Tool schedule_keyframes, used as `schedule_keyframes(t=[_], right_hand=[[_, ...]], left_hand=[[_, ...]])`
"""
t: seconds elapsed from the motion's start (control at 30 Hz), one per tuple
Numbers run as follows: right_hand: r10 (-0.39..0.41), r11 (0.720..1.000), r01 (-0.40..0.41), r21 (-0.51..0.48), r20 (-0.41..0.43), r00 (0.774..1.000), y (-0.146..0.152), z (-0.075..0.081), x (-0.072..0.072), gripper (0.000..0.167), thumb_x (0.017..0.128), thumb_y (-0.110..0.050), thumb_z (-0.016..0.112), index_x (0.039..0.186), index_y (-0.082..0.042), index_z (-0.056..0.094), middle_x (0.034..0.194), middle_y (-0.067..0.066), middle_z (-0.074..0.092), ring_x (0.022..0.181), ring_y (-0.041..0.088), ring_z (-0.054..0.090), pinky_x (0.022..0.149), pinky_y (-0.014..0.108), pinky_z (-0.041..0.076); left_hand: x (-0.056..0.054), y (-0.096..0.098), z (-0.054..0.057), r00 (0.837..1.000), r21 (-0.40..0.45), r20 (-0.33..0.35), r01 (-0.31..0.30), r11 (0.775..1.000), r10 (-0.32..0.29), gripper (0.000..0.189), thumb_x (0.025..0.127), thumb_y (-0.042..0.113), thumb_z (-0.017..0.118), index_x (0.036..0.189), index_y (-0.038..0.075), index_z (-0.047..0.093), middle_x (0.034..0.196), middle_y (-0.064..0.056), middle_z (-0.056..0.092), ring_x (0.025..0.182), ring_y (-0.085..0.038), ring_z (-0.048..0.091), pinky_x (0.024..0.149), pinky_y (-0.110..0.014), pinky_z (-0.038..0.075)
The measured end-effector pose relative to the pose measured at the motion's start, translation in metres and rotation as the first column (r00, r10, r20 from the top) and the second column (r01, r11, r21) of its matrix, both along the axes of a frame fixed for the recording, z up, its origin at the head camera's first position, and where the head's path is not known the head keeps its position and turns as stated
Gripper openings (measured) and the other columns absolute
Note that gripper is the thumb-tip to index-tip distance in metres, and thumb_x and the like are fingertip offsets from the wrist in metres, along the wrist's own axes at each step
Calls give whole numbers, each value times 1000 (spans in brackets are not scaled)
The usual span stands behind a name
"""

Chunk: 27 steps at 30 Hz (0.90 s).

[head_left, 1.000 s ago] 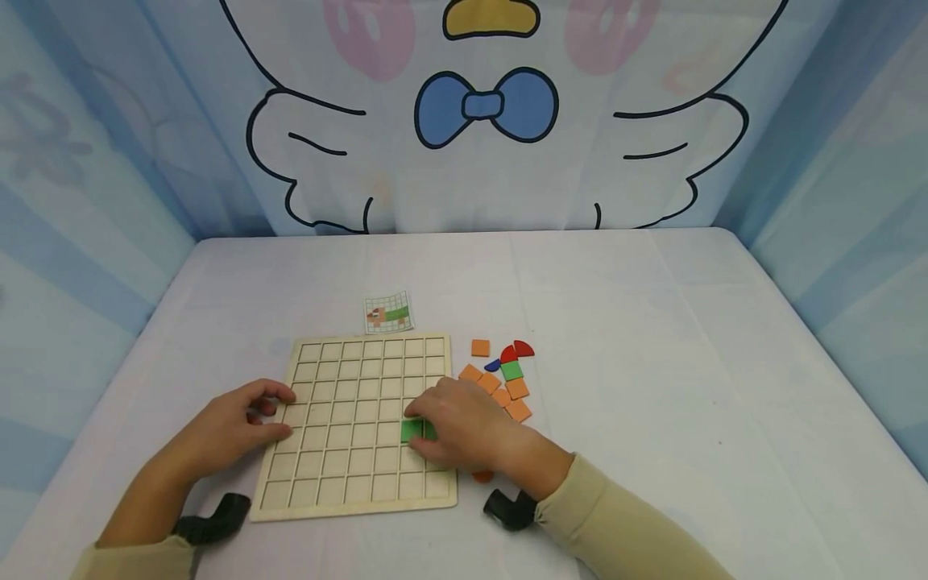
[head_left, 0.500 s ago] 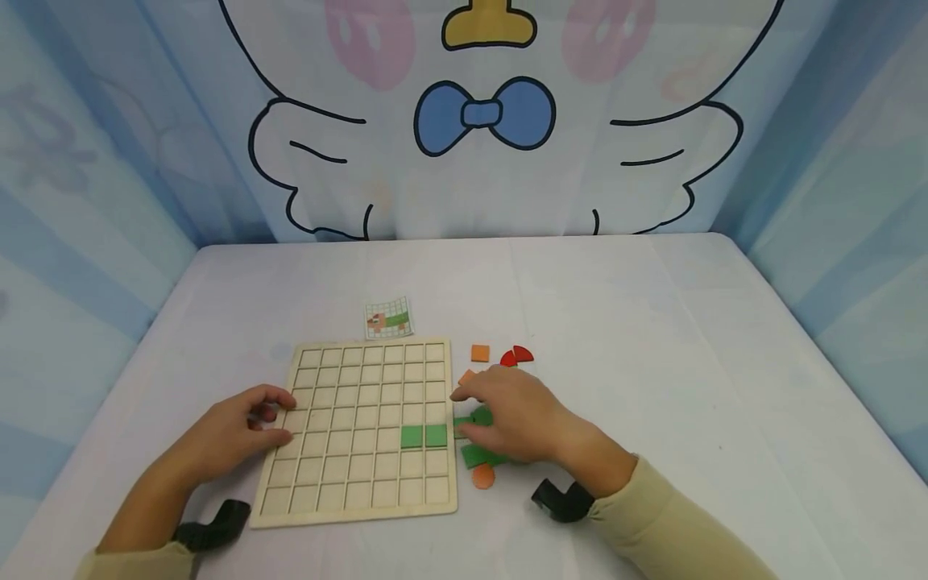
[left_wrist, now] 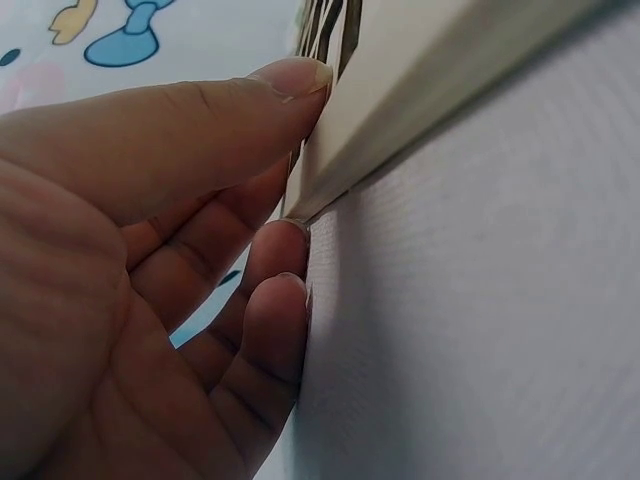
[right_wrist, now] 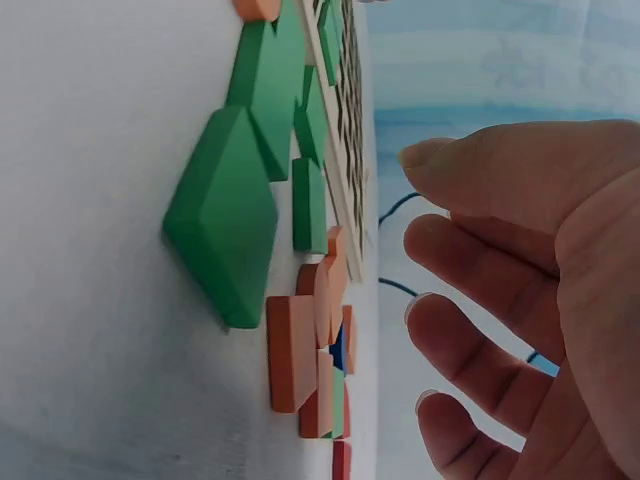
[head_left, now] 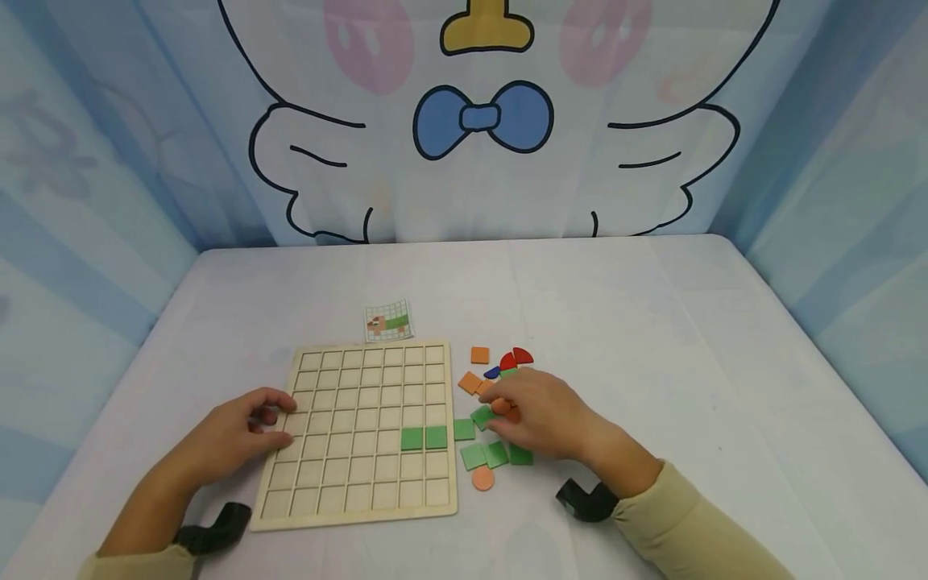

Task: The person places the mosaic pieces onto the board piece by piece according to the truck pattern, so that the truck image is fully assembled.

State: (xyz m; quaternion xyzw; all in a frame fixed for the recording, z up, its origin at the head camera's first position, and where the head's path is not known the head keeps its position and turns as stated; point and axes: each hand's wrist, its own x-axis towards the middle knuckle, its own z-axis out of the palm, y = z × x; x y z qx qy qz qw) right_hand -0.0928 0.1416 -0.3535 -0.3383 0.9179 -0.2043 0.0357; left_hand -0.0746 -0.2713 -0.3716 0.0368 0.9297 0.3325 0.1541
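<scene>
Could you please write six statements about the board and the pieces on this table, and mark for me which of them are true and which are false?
1. Two green squares sit side by side in the board. True.
2. The left grip touches the board's left edge, and the right grip is to the right of the board. True.
3. Every green piece is in the board. False: other green pieces lie on the table to its right.
4. A blue piece lies near two red pieces. True.
5. The right grip holds a red piece. False: the right wrist view shows it holding nothing.
6. Nothing lies beyond the board's far edge. False: a small picture card lies there.
</scene>
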Motion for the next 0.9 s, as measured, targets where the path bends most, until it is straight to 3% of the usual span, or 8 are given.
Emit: schedule_keyframes(t=[0.43,0.9], right_hand=[[-6,998,3,58,63,998,-4,-13,-7,28,90,-15,73,117,-12,72,102,-4,65,98,18,57,86,37,48],[-5,996,-1,92,65,998,-8,-12,-8,23,91,-16,73,113,-12,73,103,-5,67,94,17,56,83,34,47]], left_hand=[[1,0,0,1000,0,-10,7,1000,-7,43,86,22,78,121,4,61,105,-8,58,91,-23,52,78,-41,43],[0,-2,-2,1000,9,7,4,1000,-5,45,87,23,78,123,4,60,111,-9,60,98,-24,54,81,-43,45]])
